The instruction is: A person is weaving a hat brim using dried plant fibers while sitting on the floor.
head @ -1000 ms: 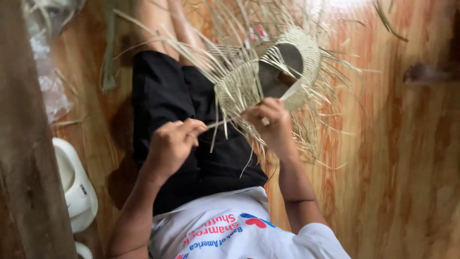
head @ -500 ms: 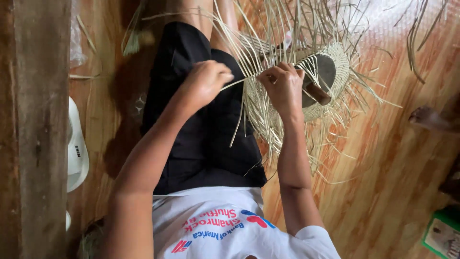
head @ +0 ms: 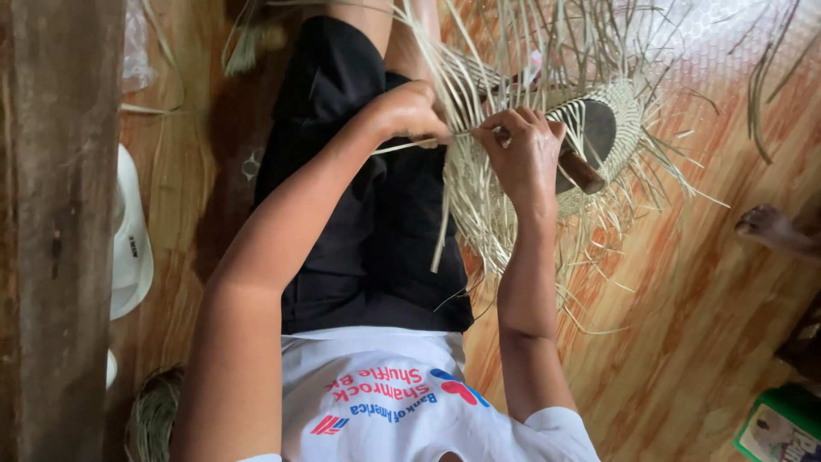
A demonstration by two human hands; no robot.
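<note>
the half-woven straw hat [head: 547, 162] rests on the lap over a dark wooden hat block [head: 590, 141], loose strands fanning out across the wooden floor [head: 684, 325]. since a moment ago both hands have risen to the weave's edge (closer together now). left hand [head: 410, 111] and right hand [head: 522, 150] each pinch one pale straw strand [head: 428, 141], pulled taut between them, so a strand seems to be tightening into the brim.

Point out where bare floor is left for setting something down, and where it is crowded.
Bare wooden floor lies right of the right hand, between the loose straw ends, the green box and another person's foot. A narrower strip runs between the white object and the black shorts. Around the woven straw piece and left hand, strands crowd everything.
</note>
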